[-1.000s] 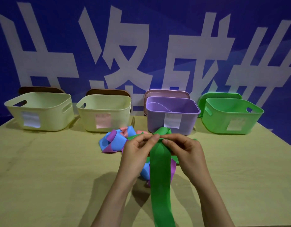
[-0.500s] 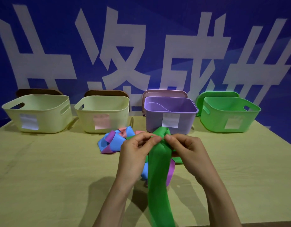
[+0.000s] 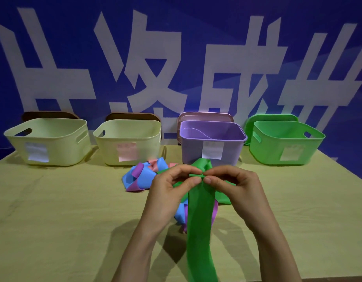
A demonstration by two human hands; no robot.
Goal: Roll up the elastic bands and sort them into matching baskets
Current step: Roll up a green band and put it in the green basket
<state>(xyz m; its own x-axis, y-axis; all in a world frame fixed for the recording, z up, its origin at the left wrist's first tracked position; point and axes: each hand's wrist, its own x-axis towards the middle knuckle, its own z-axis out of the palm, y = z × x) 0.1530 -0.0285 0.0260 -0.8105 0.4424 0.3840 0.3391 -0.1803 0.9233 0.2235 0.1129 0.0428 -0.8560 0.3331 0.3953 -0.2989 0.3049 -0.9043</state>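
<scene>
My left hand (image 3: 167,190) and right hand (image 3: 235,188) each have a closed pinch grip on the top end of the green band (image 3: 199,220), fingertips meeting. Band trails to 6 o'clock over the surface (image 3: 53,210); green basket (image 3: 282,143) sits at 2 o'clock.

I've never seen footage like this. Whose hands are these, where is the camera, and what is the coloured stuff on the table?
No machine here: a person's two bare hands do the work. The picture comes from a camera worn on the person's head, looking forward and down. The left hand and right hand both pinch the end of a long green band, apparently to roll it up. Beside it on the table lies a pile of blue, purple and pink bands. At the back stand a left yellow basket, a second yellow basket, a purple basket and a green basket, each with a paper label.
</scene>
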